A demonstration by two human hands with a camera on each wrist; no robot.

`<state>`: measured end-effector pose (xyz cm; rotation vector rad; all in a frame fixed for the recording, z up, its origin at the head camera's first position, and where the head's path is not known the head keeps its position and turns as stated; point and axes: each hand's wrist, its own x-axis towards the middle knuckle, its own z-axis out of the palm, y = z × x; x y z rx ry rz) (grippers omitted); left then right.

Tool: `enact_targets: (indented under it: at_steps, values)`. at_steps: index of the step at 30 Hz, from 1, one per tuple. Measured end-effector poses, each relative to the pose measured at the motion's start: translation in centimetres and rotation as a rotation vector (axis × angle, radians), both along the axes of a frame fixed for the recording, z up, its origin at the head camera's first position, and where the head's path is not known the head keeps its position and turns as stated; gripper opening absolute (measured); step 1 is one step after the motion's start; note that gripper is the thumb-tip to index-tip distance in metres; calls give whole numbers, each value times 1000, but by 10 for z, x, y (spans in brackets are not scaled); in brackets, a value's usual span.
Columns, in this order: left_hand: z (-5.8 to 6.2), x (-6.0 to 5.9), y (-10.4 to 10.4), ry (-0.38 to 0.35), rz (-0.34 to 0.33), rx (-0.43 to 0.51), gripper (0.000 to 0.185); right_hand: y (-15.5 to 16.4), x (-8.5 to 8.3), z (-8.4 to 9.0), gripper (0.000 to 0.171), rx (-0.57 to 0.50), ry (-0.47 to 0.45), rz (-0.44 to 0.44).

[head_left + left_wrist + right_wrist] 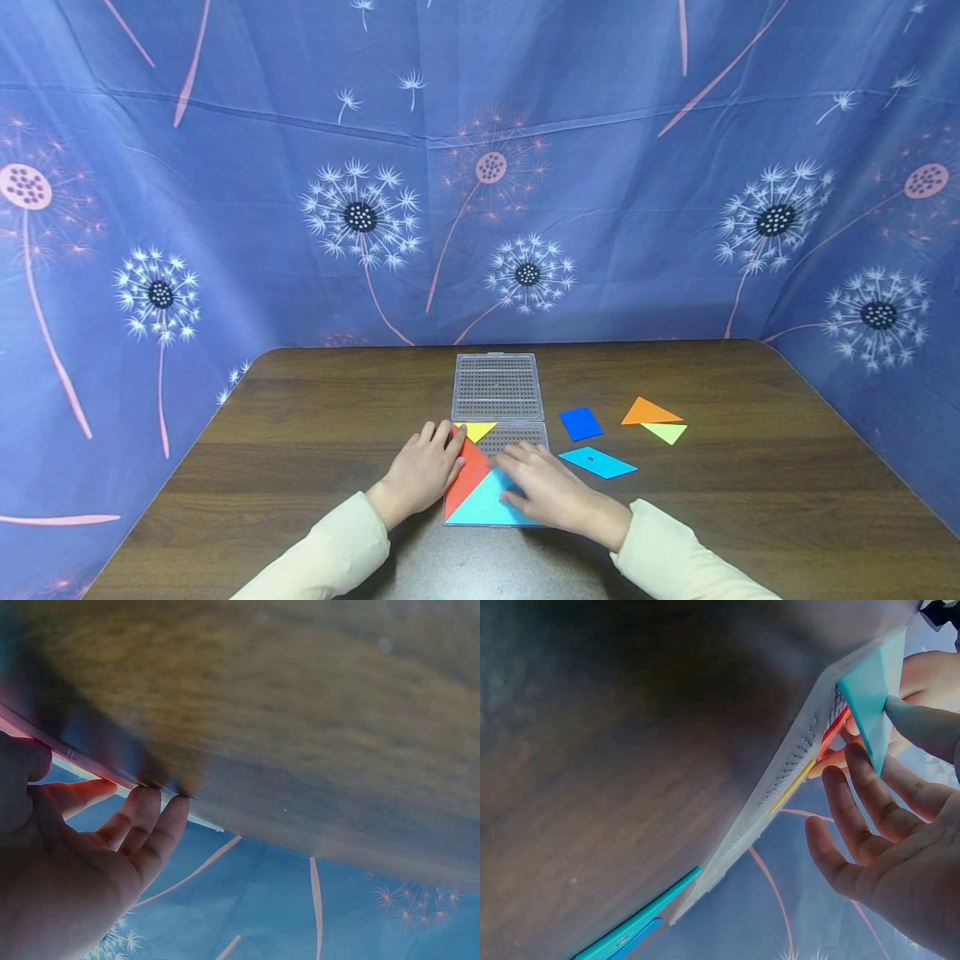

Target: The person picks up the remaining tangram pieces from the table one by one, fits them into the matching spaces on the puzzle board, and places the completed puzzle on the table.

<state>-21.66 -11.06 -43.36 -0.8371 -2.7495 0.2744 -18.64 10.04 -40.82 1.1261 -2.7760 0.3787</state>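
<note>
A clear plastic case lies unfolded, its two gridded halves flat on the table. In its near half are a red triangle and a small yellow triangle. My left hand rests at that half's left edge, fingertips by the yellow and red pieces. Over the same half, my right hand pinches a large light-blue triangle between thumb and finger. In the right wrist view the light-blue triangle looks tilted up from the grid. Contact under the left fingertips is partly hidden.
Right of the case lie a dark-blue square, a light-blue parallelogram with a small mark, an orange triangle and a light-green triangle. A blue dandelion-patterned cloth hangs behind the wooden table.
</note>
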Motion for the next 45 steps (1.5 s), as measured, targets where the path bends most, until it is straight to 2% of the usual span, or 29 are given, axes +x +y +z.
enact_targets:
  at_steps: [13,19,28,45]
  values:
    - [2,1,0,1,5,5,44,1,-1,-2,37,96,86,11]
    - [0,2,0,49,-18,8,43,1,-2,-3,35,115,66,21]
    - [0,1,0,19,-1,-17,45,1,-2,-2,36,146,42,26]
    - [-1,1,0,26,-6,3,45,0,-2,-3,32,166,39,15]
